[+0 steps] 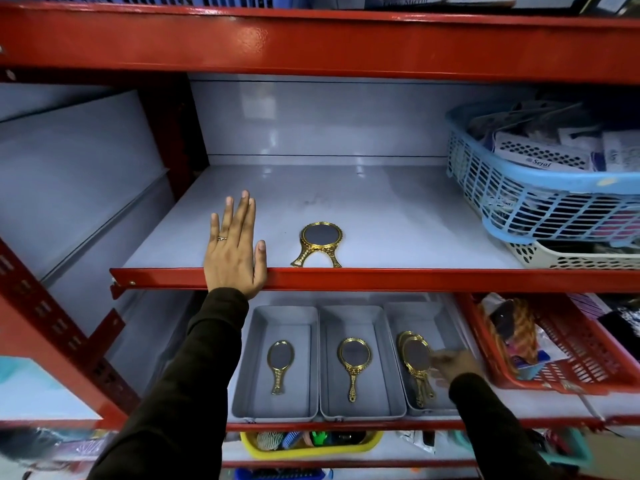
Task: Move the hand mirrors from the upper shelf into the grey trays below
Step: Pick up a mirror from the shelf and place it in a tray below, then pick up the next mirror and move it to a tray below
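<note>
One gold-framed hand mirror with a forked handle lies on the grey upper shelf near its front edge. My left hand rests flat and open on that shelf's edge, just left of the mirror and not touching it. Below stand three grey trays: the left tray holds one gold mirror, the middle tray holds another mirror, and the right tray holds a small stack of mirrors. My right hand is blurred inside the right tray, fingertips at the top mirror's rim.
A blue basket of packets sits on a white basket at the upper shelf's right. A red basket stands right of the trays. The red shelf beam runs between the levels. A yellow basket sits lower down.
</note>
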A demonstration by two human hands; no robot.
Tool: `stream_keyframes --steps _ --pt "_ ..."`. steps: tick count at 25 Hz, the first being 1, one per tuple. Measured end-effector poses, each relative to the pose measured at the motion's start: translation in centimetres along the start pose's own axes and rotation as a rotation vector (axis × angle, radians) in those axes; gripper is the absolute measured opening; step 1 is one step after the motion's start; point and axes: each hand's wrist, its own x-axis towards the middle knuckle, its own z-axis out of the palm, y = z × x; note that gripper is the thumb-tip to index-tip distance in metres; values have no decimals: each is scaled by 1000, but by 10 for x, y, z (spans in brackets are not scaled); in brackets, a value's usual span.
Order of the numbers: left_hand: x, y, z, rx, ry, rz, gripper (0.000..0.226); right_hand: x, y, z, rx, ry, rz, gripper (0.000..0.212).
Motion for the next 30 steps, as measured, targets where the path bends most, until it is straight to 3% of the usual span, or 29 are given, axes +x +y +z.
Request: stream_keyframes --steps 3,5,7,9,11,14,17,24,26,30 --pt "0 0 -1 0 -10 -8 68 -77 -76 -22 -106 -499 -251 13" --pt "0 0 -1 -2 -12 -11 68 -132 -134 -29 -64 -646 -530 19" --pt "0 0 -1 -6 -15 -7 68 -162 -183 -23 105 -459 -789 18" --pt "0 0 -2 -2 -19 -3 68 -163 -223 -5 56 -65 -921 18" --pt "0 -1 -2 -3 -22 0 67 -150 -250 17 -167 208 -881 24" --pt "0 0 -3 -3 -12 4 67 -130 -266 47 -454 211 -631 33" --pt "0 -1 -2 -10 -8 8 67 -114 -269 51 -433 157 -524 31" --pt "-1 0 -2 -5 -14 5 68 -129 -245 -3 441 -362 -478 24" --pt "-1 1 -3 -7 -13 6 68 -142 -227 -22 458 -517 -474 21" --pt "-1 1 -2 34 -27 -5 70 -141 -170 -19 204 -713 -324 18"
